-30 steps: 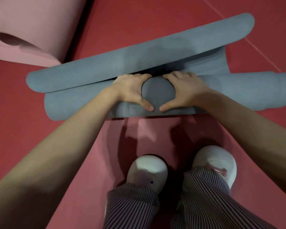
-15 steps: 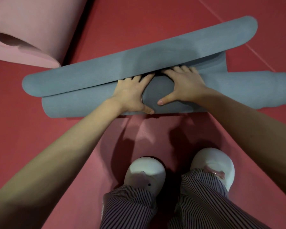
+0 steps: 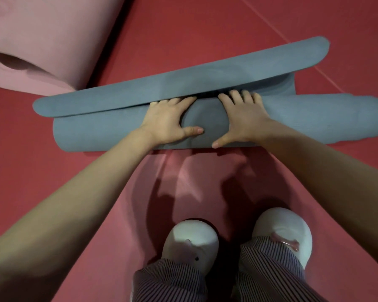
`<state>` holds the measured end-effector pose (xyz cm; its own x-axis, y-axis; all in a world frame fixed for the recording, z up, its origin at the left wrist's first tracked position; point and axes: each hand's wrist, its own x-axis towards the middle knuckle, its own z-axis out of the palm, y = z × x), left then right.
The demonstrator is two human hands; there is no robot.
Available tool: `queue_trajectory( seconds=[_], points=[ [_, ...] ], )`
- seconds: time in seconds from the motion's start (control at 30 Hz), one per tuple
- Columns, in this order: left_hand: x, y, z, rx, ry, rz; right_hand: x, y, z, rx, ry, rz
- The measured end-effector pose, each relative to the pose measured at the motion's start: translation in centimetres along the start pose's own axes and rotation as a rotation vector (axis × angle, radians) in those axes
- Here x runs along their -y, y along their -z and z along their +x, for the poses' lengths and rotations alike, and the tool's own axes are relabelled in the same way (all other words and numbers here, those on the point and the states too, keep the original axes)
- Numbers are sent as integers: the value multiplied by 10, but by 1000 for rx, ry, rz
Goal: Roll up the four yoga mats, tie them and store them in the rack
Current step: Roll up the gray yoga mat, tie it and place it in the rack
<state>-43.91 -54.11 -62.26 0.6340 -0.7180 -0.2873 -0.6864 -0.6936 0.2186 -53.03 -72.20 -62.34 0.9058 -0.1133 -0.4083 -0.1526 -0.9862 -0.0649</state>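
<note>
Red floor matting (image 3: 205, 22) fills the view, with thin seam lines crossing at top right.

Left hand (image 3: 168, 123) and right hand (image 3: 242, 120) are laid flat, side by side, on top of the grey yoga mat (image 3: 96, 131), about mid-length of the roll. Fingers are held straight and spread. Nothing is gripped; palms are pressed onto the roll. Fingertips (image 3: 234, 95) are set at the line where the loose flap (image 3: 183, 83) meets the roll. Thumbs are pointed toward each other on the near side, apart.

Mat is rolled most of the way and lies across the floor, left to right. The flap is lifted and angled over the far side of the roll. The roll's right end is uneven and runs to the frame edge.

Pink rolled mat (image 3: 42, 40) is seen at top left, open end facing the camera, just beside the grey flap's left tip; whether they touch cannot be told.

Below the roll, a paler red strip (image 3: 194, 182) is stood on by two white shoes (image 3: 190, 243), with striped trousers (image 3: 172, 280) above them.
</note>
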Motion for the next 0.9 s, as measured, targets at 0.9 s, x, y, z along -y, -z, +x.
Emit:
queue_trajectory(
  seconds=[0.9],
  points=[
    [-10, -10, -25, 390, 6, -184, -6, 3, -10, 302, 186, 124]
  ],
)
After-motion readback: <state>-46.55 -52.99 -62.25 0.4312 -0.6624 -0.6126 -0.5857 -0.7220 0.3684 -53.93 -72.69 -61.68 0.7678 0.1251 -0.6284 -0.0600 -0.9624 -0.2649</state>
